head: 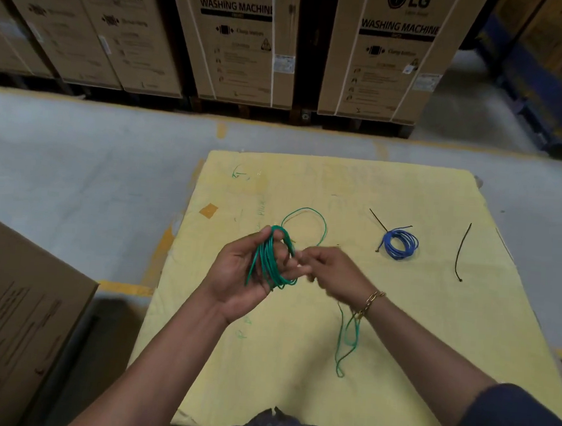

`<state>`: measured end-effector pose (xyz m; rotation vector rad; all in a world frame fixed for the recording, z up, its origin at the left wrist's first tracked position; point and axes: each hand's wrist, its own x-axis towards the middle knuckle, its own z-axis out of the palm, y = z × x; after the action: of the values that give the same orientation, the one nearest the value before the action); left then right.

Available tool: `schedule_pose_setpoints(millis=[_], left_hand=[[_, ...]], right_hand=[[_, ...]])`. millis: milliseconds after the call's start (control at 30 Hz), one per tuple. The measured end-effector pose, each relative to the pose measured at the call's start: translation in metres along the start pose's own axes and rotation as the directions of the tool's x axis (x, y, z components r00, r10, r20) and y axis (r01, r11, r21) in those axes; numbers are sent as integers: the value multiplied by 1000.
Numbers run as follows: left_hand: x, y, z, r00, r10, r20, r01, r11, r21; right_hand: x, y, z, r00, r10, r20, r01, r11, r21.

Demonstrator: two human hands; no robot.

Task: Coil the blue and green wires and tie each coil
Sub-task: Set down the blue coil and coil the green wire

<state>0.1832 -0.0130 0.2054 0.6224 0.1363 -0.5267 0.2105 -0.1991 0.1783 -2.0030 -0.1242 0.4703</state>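
Note:
My left hand (241, 269) holds a green wire coil (270, 261) wound around its fingers, above the yellow table top (431, 320). Just to the right of the coil, my right hand (334, 268) pinches the loose green wire. One loop of that wire (306, 214) arcs beyond the hands, and a tail (344, 345) hangs down under my right wrist. A blue wire coil (399, 244) lies on the table to the right, with a black cable tie (378, 219) fastened around it. A second black cable tie (462, 253) lies loose further right.
Tall cardboard washing machine boxes (237, 39) line the far side of a grey floor aisle. Another cardboard box (16, 321) stands close at the left of the table. A blue rack (528, 79) is at the far right.

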Motion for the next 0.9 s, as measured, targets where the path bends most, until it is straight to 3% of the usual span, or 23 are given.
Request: schedule_pose_setpoints(millis=[100, 200, 233, 333, 400, 467, 600, 733, 800, 867, 900], left_hand=[[7, 2, 2, 997, 76, -29, -76, 997, 0], [13, 0, -5, 974, 204, -100, -165, 938, 306], [13, -2, -8, 965, 237, -109, -161, 870, 465], [11, -14, -21, 973, 201, -113, -12, 534, 846], [10, -23, -26, 986, 147, -77, 20, 358, 934], [9, -26, -24, 992, 101, -71, 37, 308, 951], [14, -20, -13, 994, 68, -86, 58, 342, 938], [15, -16, -16, 987, -8, -160, 152, 372, 916], [13, -17, -23, 976, -98, -194, 214, 580, 786], [11, -18, -28, 962, -171, -213, 258, 825, 503], [11, -19, -29, 958, -183, -222, 256, 896, 364]], right_hand=[[-13, 10, 30, 991, 37, 130, -22, 994, -111], [-24, 8, 39, 979, 43, 201, -5, 982, -187], [-26, 5, 36, 976, 40, 215, 10, 974, -228], [-28, -14, 17, 965, -3, 262, 112, 907, -406], [-26, -27, 1, 964, -30, 266, 160, 861, -483], [-24, -34, -11, 962, -48, 270, 177, 861, -477], [-21, -33, -13, 977, -72, 203, 153, 895, -419], [-14, -28, -17, 996, -86, -30, 64, 892, -448], [-11, -23, -23, 987, -96, -128, 34, 906, -421], [-11, -19, -22, 954, -199, -224, 35, 816, -577], [-15, -20, -19, 925, -276, -262, 39, 755, -655]])
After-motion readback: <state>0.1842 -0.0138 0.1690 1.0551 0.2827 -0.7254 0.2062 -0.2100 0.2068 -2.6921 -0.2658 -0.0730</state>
